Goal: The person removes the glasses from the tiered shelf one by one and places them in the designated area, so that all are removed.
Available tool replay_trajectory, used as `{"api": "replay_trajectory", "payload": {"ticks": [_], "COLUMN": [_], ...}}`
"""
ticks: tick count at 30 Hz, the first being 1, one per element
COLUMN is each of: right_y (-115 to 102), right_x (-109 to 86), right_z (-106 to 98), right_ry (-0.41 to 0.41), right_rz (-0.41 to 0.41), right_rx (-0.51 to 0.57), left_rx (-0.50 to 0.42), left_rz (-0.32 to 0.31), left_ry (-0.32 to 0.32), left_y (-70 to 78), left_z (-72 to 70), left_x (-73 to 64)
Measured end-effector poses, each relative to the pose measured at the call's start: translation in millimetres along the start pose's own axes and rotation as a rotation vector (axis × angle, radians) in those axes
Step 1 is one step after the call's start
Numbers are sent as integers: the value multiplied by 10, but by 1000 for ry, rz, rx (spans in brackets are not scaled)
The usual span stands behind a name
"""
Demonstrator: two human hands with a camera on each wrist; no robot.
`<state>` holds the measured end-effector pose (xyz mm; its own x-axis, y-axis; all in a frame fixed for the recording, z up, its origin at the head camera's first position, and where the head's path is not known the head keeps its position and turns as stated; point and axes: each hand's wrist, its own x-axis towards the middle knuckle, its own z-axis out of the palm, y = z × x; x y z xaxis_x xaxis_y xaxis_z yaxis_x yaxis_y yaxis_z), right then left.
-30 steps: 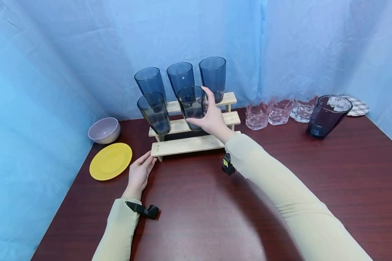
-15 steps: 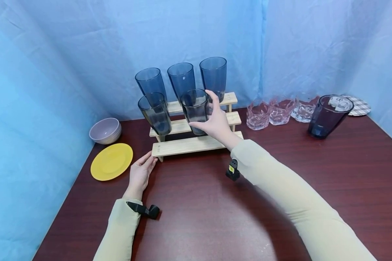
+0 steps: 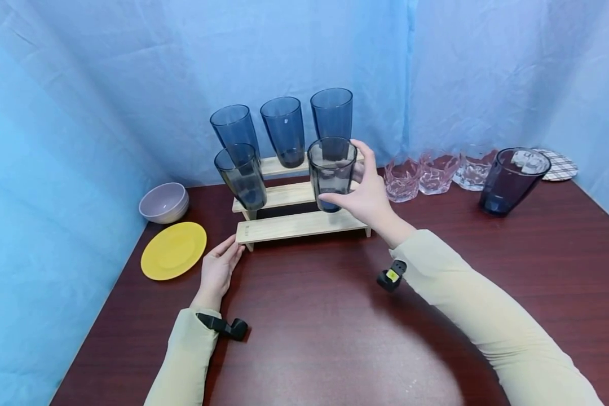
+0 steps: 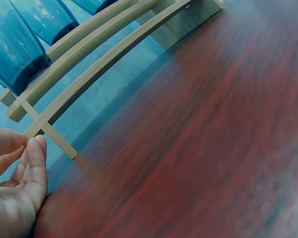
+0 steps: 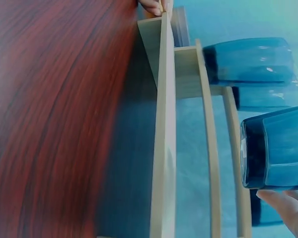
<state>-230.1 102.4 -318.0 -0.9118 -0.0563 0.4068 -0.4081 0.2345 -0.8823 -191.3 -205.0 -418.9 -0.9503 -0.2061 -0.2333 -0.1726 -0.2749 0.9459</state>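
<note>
My right hand (image 3: 370,194) grips a tall dark-tinted drinking glass (image 3: 330,183) from its right side, thumb at the front and fingers behind. In the right wrist view the held glass (image 5: 278,148) appears raised off the steps. Below it stands a three-step wooden display rack (image 3: 299,226). My left hand (image 3: 218,270) pinches the left end of the lowest step, clearly seen with the fingertips (image 4: 37,148) in the left wrist view. On the middle step, at the left, is another glass (image 3: 243,180). Three blue-looking glasses, one of them the middle glass (image 3: 286,132), line the top step.
At the right stand several short clear glasses (image 3: 402,180), a tall purplish glass (image 3: 510,183) and a checked round mat (image 3: 558,164). A lilac bowl (image 3: 162,203) and a yellow plate (image 3: 173,252) lie left of the rack. Blue curtains (image 3: 182,67) hang behind the table.
The right hand has carried its glass to the right, away from the glass at the left of the middle step. My left hand keeps its hold on the rack's end.
</note>
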Motion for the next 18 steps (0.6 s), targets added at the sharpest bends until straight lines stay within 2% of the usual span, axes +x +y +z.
{"api": "replay_trajectory", "payload": {"ticks": [3,11,15,16,18], "right_y": [2,53,115,134,173], "right_x": [-41,-187,-239,-251,-270], "right_z": [-114,-415,-551,-585,-655], "right_ry": [-3,-37,-56,-61,-60], "right_rz": [1,-33,-19,-14,-10], "right_rx": [-8,-147,-179,-188,-215], "left_rx": [-9,4,20,-15,-14], "left_rz": [5,8,57,78,98], "left_ry": [8,-6,-20,-36,-42], "left_y": [9,20,-14,-27,-41], "left_z": [9,13,-4,-14,-22], "left_x": [-6,0,-12,-21,-32]}}
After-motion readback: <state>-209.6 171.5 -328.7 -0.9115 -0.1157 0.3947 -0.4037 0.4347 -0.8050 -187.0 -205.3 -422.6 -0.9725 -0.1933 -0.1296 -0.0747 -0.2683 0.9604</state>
